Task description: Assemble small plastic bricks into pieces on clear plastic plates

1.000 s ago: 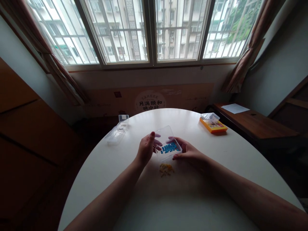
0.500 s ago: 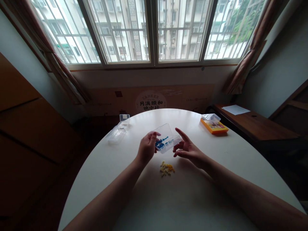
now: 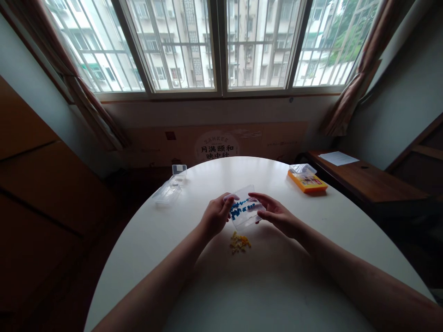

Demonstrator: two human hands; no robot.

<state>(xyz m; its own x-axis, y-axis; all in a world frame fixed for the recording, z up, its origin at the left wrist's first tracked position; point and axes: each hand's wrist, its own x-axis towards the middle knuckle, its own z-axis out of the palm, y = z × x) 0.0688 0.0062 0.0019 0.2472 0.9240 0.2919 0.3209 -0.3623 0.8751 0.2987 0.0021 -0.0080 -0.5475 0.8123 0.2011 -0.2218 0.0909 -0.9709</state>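
Observation:
Above the middle of the table I hold a small clear plastic box [image 3: 246, 220] with several small blue pieces [image 3: 243, 207] inside. My left hand [image 3: 215, 215] is closed on its left side, thumb on top. My right hand [image 3: 273, 210] grips the right side, with the thumb at the near edge and a finger over the far part. The box is tilted; whether its lid is fully closed I cannot tell. Just below it, a small heap of yellow and orange pieces [image 3: 240, 242] lies on the white round table [image 3: 221, 286].
At the table's left edge are several clear plastic boxes [image 3: 168, 192]. An orange-and-yellow box [image 3: 308, 182] with a clear case [image 3: 302, 169] on it stands at the right edge. Beyond is a brown desk [image 3: 377, 177] with a white paper sheet [image 3: 338, 158].
My right hand has moved from beside the clear box onto its right side, its pointing finger lowered. The box has shifted slightly right and its raised lid has come down toward the base.

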